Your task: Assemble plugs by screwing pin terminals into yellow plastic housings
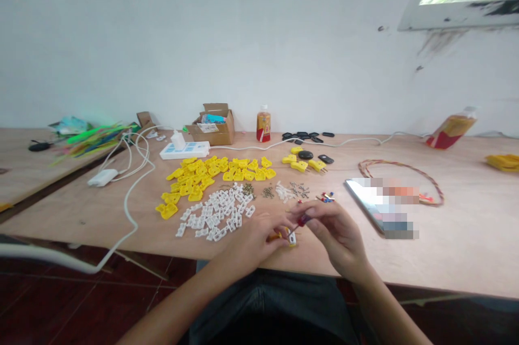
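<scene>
My right hand (339,234) pinches a small screwdriver (303,219) with a dark red handle. Its thin shaft slants down to the left, toward a yellow plug piece with a white insert (292,238). Resting at the table's front edge, my left hand (257,237) has its fingers closed on that plug piece, and they cover much of it. Exactly where the screwdriver tip touches is too small to tell. Just left of my left hand lie many loose white plastic inserts (214,215). Behind those spread yellow plug shells (198,174).
Small piles of screws (268,192) and metal pins (300,190) lie beyond my hands. Assembled yellow plugs (300,166) sit farther back. A phone (365,204) and twisted wire (440,188) are at right. A power strip (185,150), cardboard box (217,131) and bottle (263,124) stand behind.
</scene>
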Available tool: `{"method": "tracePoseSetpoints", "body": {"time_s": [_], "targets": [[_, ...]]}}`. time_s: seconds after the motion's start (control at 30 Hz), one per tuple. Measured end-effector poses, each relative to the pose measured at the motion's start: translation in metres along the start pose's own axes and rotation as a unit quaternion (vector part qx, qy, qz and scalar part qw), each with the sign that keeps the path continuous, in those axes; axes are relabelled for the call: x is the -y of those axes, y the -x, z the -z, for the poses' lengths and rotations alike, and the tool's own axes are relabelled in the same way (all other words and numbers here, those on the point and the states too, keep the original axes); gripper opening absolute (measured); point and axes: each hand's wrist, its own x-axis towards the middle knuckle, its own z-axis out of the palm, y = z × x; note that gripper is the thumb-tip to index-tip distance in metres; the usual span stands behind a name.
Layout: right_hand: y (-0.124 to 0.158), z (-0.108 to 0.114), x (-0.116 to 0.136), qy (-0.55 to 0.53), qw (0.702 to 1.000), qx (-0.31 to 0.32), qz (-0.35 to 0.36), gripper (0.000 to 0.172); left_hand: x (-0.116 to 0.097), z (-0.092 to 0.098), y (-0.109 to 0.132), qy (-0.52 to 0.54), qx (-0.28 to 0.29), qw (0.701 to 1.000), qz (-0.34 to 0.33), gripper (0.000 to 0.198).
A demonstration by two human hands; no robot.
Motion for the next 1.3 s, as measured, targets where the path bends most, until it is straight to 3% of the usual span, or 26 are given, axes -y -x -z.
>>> {"method": "tracePoseSetpoints", "body": {"time_s": [0.17,0.33,0.47,0.57,0.67,0.8,0.87,0.93,1.07,1.3], "targets": [[-0.003,0.03,0.006,-0.001,0.992,-0.126,0.018,0.026,-0.009,0.011,-0.014,-0.031,-0.021,0.999,-0.022,0.021],[-0.008,0.053,0.004,0.022,0.973,-0.229,0.021,0.022,-0.009,0.019,-0.086,-0.147,-0.015,0.988,-0.041,0.019],[-0.009,0.055,-0.006,0.021,0.972,-0.233,0.008,0.02,0.002,0.006,-0.147,-0.166,0.021,0.985,-0.036,0.013],[-0.008,0.056,-0.009,0.025,0.976,-0.216,0.005,0.021,0.005,0.0,-0.163,-0.166,0.036,0.985,-0.033,0.012],[-0.008,0.054,-0.005,0.028,0.978,-0.205,0.004,0.025,-0.004,0.007,-0.139,-0.159,0.034,0.986,-0.033,0.013],[-0.008,0.033,0.005,0.016,0.983,-0.182,0.014,0.036,-0.019,0.015,-0.059,-0.088,-0.026,0.996,-0.013,0.013],[-0.008,0.015,0.008,0.005,0.988,-0.152,0.016,0.041,-0.02,0.011,-0.018,-0.084,-0.059,0.995,0.014,0.01],[-0.007,-0.002,0.007,-0.007,0.993,-0.115,0.006,0.042,-0.017,0.004,0.011,-0.098,-0.068,0.992,0.051,0.022],[-0.001,-0.019,-0.005,0.0,0.997,-0.072,-0.019,0.041,-0.008,-0.008,0.026,-0.104,-0.068,0.988,0.087,0.025],[0.009,-0.02,-0.009,0.037,0.998,-0.056,-0.016,0.045,-0.002,-0.012,0.024,-0.067,-0.076,0.993,0.058,0.02]]}}
